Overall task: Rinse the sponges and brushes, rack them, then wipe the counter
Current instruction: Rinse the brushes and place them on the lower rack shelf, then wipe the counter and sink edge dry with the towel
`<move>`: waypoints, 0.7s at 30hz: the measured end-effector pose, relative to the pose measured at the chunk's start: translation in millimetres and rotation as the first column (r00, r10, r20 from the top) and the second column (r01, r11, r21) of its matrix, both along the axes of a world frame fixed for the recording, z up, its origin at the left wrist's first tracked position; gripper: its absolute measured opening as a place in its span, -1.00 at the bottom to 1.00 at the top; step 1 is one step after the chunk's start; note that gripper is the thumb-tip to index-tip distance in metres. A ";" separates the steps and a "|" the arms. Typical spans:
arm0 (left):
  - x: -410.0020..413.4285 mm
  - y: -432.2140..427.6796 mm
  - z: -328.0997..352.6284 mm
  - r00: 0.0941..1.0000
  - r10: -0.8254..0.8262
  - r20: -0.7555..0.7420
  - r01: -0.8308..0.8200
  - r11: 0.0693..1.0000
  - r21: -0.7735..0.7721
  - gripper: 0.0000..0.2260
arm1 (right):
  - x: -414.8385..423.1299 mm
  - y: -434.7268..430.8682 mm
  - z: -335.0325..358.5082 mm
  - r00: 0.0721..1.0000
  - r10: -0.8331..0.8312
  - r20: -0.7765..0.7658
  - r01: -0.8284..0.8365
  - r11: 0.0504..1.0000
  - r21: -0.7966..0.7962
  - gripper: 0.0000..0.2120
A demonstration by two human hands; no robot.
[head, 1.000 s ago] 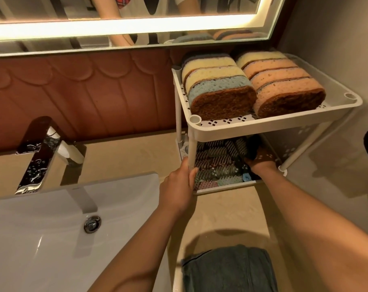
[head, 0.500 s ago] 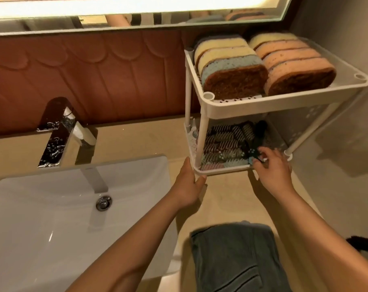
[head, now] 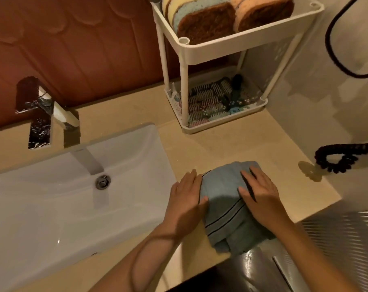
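Observation:
A folded grey-blue towel (head: pixel 223 199) lies on the beige counter (head: pixel 242 148), right of the basin. My left hand (head: pixel 186 193) rests flat against its left edge, fingers together. My right hand (head: pixel 257 193) lies flat on its right side, fingers spread. Neither hand grips it. Behind stands a white two-tier rack (head: pixel 240 44). Several sponges (head: pixel 208 20) stand on edge in its top tray. Several striped brushes (head: pixel 208 98) lie in the bottom tray.
A white basin (head: pixel 52 207) with a round drain fills the left. A chrome faucet (head: pixel 42 114) stands behind it. A black coiled cord (head: pixel 343 157) hangs at the right wall. The counter's front edge runs just below the towel.
Both hands left the rack's bottom tier and came down onto the folded towel. The view tilted down, so the mirror dropped out of sight.

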State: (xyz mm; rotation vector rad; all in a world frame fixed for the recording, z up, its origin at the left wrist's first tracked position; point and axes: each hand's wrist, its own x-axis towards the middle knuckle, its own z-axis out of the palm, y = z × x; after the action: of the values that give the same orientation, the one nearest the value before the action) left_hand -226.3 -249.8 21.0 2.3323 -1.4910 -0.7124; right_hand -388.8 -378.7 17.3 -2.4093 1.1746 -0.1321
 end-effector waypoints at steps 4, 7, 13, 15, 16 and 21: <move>-35.1 -8.5 -7.5 0.986 -0.114 0.120 0.119 0.992 -0.037 -0.53 | -3.0 8.9 -11.4 0.992 0.034 -0.124 -0.033 0.999 0.013 -0.25; -45.8 -13.0 -17.2 0.987 -0.098 0.129 0.100 0.995 -0.007 -0.53 | 6.1 9.4 -15.8 0.973 0.013 -0.231 -0.031 0.997 -0.077 -0.30; -40.9 -3.8 -24.6 0.967 -0.102 0.234 0.105 0.994 -0.002 -0.45 | 6.6 18.1 -24.1 0.963 0.004 -0.268 -0.036 0.993 -0.115 -0.38; -36.5 -4.1 -27.1 0.967 -0.105 0.232 0.107 0.994 0.003 -0.46 | 11.5 16.0 -24.9 0.963 0.012 -0.270 -0.050 0.990 -0.133 -0.37; -33.1 -5.1 -27.4 0.967 -0.110 0.230 0.113 0.994 0.001 -0.46 | 14.6 14.6 -26.1 0.962 0.015 -0.274 -0.054 0.989 -0.138 -0.36; -4.8 -23.5 -26.3 0.956 -0.089 0.279 0.094 0.996 -0.004 -0.40 | 46.9 -3.1 -28.4 0.963 0.024 -0.268 -0.062 0.989 -0.136 -0.37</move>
State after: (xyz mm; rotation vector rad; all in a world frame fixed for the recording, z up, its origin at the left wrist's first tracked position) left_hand -231.1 -273.4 -5.4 2.4435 -1.7233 -0.4005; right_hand -341.9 -381.7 -11.1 -2.6402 1.2651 0.1302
